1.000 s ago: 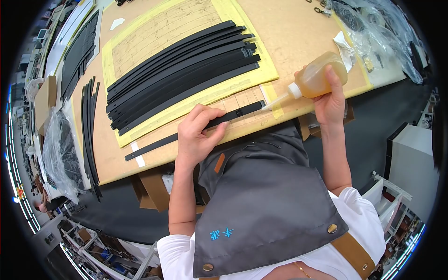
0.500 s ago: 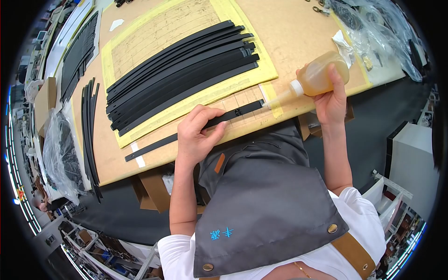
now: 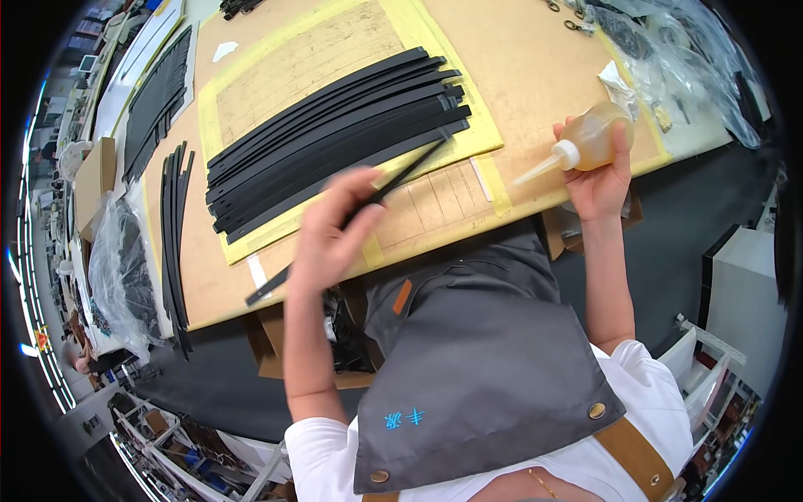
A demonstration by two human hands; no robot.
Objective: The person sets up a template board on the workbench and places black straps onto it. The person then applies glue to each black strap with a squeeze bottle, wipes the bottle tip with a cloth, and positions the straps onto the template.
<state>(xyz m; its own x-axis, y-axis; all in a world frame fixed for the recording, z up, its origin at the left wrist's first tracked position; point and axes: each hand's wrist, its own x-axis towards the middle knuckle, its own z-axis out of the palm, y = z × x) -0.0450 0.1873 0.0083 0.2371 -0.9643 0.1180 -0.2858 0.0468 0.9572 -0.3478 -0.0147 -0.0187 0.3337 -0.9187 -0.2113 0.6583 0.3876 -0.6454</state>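
Observation:
My left hand, a little blurred, is closed around a long black strap near its middle. The strap slants from the table's near edge at lower left up toward the stack at upper right. Closed round a soft squeeze bottle of amber liquid, my right hand holds it on its side, the white nozzle pointing left and down over the table. A row of several black straps lies on a yellow-bordered board just beyond my left hand.
More thin black straps hang over the table's left front edge. Clear plastic bags lie at the far right, near metal clasps and a crumpled white paper. Cardboard boxes stand below the table edge.
My left hand has lifted the strap off the marked table edge and tilted it, moving slightly left. The bottle has drawn back to the right, away from the strap's end.

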